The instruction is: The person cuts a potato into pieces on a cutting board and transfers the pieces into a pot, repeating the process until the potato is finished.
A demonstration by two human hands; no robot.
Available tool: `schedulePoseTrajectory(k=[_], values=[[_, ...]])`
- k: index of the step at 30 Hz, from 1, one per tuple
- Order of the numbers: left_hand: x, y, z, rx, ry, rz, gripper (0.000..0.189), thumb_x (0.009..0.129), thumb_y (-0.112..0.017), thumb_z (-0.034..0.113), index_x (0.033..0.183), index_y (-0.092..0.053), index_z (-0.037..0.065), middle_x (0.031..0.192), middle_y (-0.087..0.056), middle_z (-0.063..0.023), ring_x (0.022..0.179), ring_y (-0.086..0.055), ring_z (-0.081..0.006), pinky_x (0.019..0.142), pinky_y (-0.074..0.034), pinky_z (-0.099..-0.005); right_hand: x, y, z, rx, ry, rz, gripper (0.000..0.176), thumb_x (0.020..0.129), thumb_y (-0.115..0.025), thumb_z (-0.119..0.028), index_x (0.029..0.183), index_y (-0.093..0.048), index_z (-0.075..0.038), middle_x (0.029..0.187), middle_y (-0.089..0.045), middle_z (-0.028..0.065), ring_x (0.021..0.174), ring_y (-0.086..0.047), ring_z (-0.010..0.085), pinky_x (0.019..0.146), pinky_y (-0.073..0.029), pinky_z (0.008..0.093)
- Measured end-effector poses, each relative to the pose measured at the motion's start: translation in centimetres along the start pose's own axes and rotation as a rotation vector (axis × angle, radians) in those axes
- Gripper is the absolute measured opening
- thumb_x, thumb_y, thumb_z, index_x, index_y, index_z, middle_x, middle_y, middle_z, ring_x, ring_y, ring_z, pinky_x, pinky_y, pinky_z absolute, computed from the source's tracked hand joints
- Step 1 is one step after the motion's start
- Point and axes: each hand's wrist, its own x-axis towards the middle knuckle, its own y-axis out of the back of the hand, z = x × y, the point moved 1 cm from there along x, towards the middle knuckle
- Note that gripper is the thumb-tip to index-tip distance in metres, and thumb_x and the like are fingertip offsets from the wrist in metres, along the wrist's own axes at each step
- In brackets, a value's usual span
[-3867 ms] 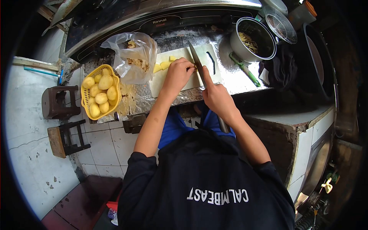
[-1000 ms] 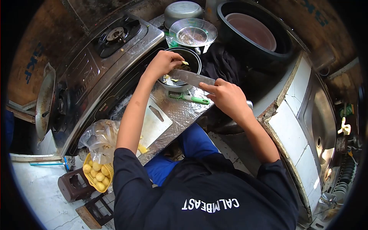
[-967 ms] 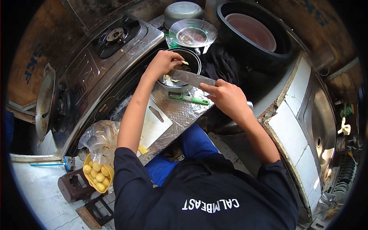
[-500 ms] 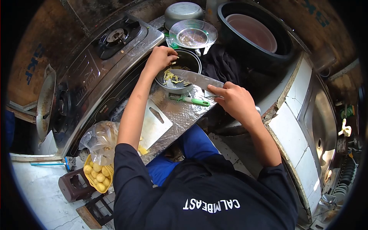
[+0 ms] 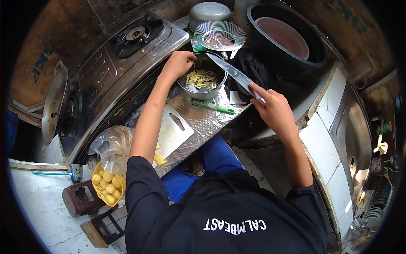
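My right hand (image 5: 274,109) is closed on the handle of a broad kitchen knife (image 5: 237,75). Its blade tilts up and left, its tip over the far rim of a metal pot (image 5: 203,94). Pale yellow cut strips (image 5: 202,79), which look like potato, lie in the pot. At the pot's far left rim, my left hand (image 5: 179,63) has its fingers curled together; whatever they may hold is hidden. A green-handled peeler (image 5: 218,107) lies on the foil-like counter just in front of the pot. Nearer to me is a white cutting board (image 5: 172,134), partly behind my left forearm.
A gas stove (image 5: 105,67) runs along the left. Behind the pot are a wire-ring basket (image 5: 220,36), an upturned metal pot (image 5: 209,15) and a large black tub (image 5: 315,51). A yellow basket of peeled potatoes (image 5: 109,186) sits low left beside a plastic bag (image 5: 112,146).
The knife has swung up and away from the strips, toward the pot's far right rim. My left hand has shifted slightly at the pot's rim. More strips show inside the pot.
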Motion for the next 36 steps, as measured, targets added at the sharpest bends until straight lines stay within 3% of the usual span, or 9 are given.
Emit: schedulePoseTrajectory(k=[3, 5, 6, 9, 14, 18, 24, 29, 36], values=[[-2.4, 0.7, 0.4, -0.014, -0.048, 0.158, 0.023, 0.084, -0.067, 0.004, 0.104, -0.076, 0.0, 0.1, -0.074, -0.0187, 0.09, -0.073, -0.0311, 0.085, -0.057, -0.0377, -0.8, -0.5, -0.4, 0.186, 0.066, 0.07, 0.049, 0.093, -0.063, -0.011, 0.14, -0.057, -0.018, 0.08, -0.064, 0.0218, 0.073, -0.067, 0.0349, 0.07, -0.054, 0.0419], [-5.8, 2.0, 0.8, -0.068, -0.054, 0.285, 0.021, 0.087, -0.069, 0.008, 0.106, -0.074, 0.001, 0.102, -0.074, -0.0162, 0.087, -0.073, -0.0264, 0.078, -0.056, -0.0343, -2.1, -0.8, -1.8, 0.482, -0.162, -0.115, 0.053, 0.093, -0.054, -0.004, 0.145, -0.051, -0.013, 0.073, -0.059, 0.0228, 0.063, -0.062, 0.0298, 0.068, -0.051, 0.0343], [-7.8, 2.6, 0.4, -0.096, -0.031, 0.303, 0.021, 0.089, -0.069, 0.011, 0.106, -0.074, 0.001, 0.101, -0.075, -0.0156, 0.086, -0.073, -0.0258, 0.077, -0.056, -0.0328, -3.1, -2.1, -1.9, 0.589, -0.122, -0.104, 0.057, 0.092, -0.05, -0.002, 0.148, -0.047, -0.013, 0.069, -0.054, 0.0207, 0.058, -0.055, 0.0228, 0.065, -0.046, 0.0289], [-15.5, 5.0, 0.4, -0.113, 0.157, 0.258, 0.022, 0.091, -0.069, 0.014, 0.11, -0.075, 0.003, 0.102, -0.075, -0.0132, 0.083, -0.072, -0.0215, 0.075, -0.055, -0.0311, -6.2, -4.6, -2.8, 0.71, -0.173, -0.264, 0.06, 0.093, -0.051, -0.002, 0.151, -0.044, -0.013, 0.069, -0.054, 0.0193, 0.059, -0.053, 0.0186, 0.066, -0.045, 0.0283], [-28.0, 4.8, 1.0, -0.082, 0.324, 0.029, 0.022, 0.089, -0.069, 0.011, 0.109, -0.073, 0.003, 0.1, -0.072, -0.016, 0.089, -0.071, -0.0288, 0.078, -0.056, -0.0379, -8.6, -7.4, -4.4, 0.669, -0.151, -0.435, 0.062, 0.093, -0.051, -0.004, 0.154, -0.041, -0.015, 0.071, -0.056, 0.0188, 0.058, -0.053, 0.0198, 0.067, -0.047, 0.0295], [-34.9, 2.5, 4.0, 0.072, 0.285, 0.016, 0.029, 0.085, -0.076, 0.014, 0.112, -0.072, 0.005, 0.108, -0.068, -0.0126, 0.102, -0.066, -0.0315, 0.087, -0.053, -0.039, -8.9, -9.2, -4.8, 0.703, -0.145, -0.444, 0.062, 0.094, -0.051, -0.005, 0.154, -0.04, -0.015, 0.068, -0.056, 0.0175, 0.057, -0.054, 0.0206, 0.066, -0.047, 0.0316], [-37.5, -1.1, 4.1, 0.232, 0.285, 0.055, 0.035, 0.082, -0.077, 0.012, 0.115, -0.069, 0.005, 0.107, -0.064, -0.0102, 0.101, -0.064, -0.0294, 0.085, -0.054, -0.0412, -8.8, -9.2, -6.2, 0.701, -0.109, -0.504, 0.062, 0.094, -0.051, -0.005, 0.154, -0.041, -0.015, 0.067, -0.055, 0.0165, 0.057, -0.054, 0.0203, 0.065, -0.048, 0.0331], [-37.6, -0.9, 3.4, 0.21, 0.237, 0.126, 0.023, 0.085, -0.073, 0.009, 0.108, -0.071, 0.003, 0.098, -0.066, -0.0126, 0.091, -0.066, -0.0319, 0.077, -0.054, -0.0408, -9.1, -9.4, -6.1, 0.698, -0.104, -0.509, 0.062, 0.093, -0.051, -0.005, 0.154, -0.04, -0.015, 0.068, -0.055, 0.0165, 0.057, -0.054, 0.0212, 0.065, -0.048, 0.0336], [-37.5, -1.2, 2.8, 0.106, 0.394, 0.305, 0.015, 0.089, -0.072, 0.011, 0.095, -0.068, -0.002, 0.092, -0.068, -0.0169, 0.078, -0.066, -0.0362, 0.072, -0.053, -0.0412, -9.4, -9.1, -6.3, 0.666, -0.107, -0.506, 0.063, 0.093, -0.05, -0.005, 0.154, -0.04, -0.015, 0.077, -0.063, 0.0248, 0.064, -0.063, 0.0347, 0.071, -0.05, 0.0369]])
